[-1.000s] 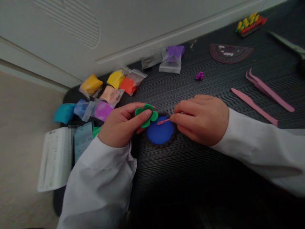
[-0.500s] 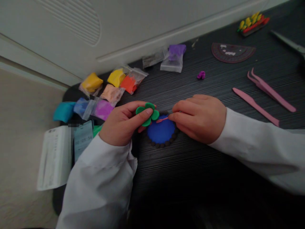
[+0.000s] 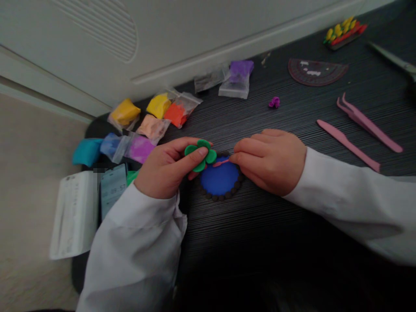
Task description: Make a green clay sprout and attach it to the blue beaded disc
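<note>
Between the thumb and fingers of my left hand [image 3: 170, 167] is a green clay piece with rounded lobes, like a four-leaf clover [image 3: 200, 155]. My right hand [image 3: 271, 161] is closed around a thin pink modelling tool [image 3: 221, 163], most of it hidden in the fingers. Its small flat tip points left, close to the clover's right side; whether it touches cannot be told. Beneath both lies a blue clay disc [image 3: 219, 180] edged with dark clay balls, partly covered by my hands.
Bags of coloured clay [image 3: 159, 105] lie at the back left, beside a phone [image 3: 113, 187] and a white box [image 3: 73, 214]. To the right are a pink knife [image 3: 349, 145], pink tweezers [image 3: 368, 123], a protractor [image 3: 316, 73], scissors [image 3: 394, 58] and a purple clay bit [image 3: 274, 102].
Both hands stay almost where they were, still holding the clover and the pink tool. The right hand has shifted very slightly left.
</note>
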Action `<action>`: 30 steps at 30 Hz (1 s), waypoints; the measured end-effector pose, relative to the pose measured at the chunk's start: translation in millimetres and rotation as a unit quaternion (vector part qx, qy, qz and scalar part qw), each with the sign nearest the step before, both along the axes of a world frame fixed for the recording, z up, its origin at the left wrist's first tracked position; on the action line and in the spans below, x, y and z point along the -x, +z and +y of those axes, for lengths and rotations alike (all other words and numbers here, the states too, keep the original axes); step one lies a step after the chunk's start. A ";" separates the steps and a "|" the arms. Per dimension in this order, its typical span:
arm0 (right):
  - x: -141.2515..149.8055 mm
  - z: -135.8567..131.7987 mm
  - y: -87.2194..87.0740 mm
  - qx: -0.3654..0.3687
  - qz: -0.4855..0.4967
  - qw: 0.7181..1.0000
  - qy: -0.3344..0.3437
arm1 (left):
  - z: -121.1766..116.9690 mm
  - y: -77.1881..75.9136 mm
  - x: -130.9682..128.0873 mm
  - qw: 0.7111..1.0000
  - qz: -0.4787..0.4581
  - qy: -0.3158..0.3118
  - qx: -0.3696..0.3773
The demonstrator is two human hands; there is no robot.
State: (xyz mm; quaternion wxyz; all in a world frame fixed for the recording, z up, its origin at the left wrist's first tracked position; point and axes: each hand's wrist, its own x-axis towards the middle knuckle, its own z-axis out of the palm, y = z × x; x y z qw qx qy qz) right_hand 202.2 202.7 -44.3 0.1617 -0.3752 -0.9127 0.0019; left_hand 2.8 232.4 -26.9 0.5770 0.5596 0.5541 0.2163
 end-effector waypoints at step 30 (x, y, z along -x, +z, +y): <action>-4.0 -1.3 2.1 -0.021 0.011 0.999 -0.027 | -1.5 2.0 -2.1 1.000 -0.003 0.017 0.006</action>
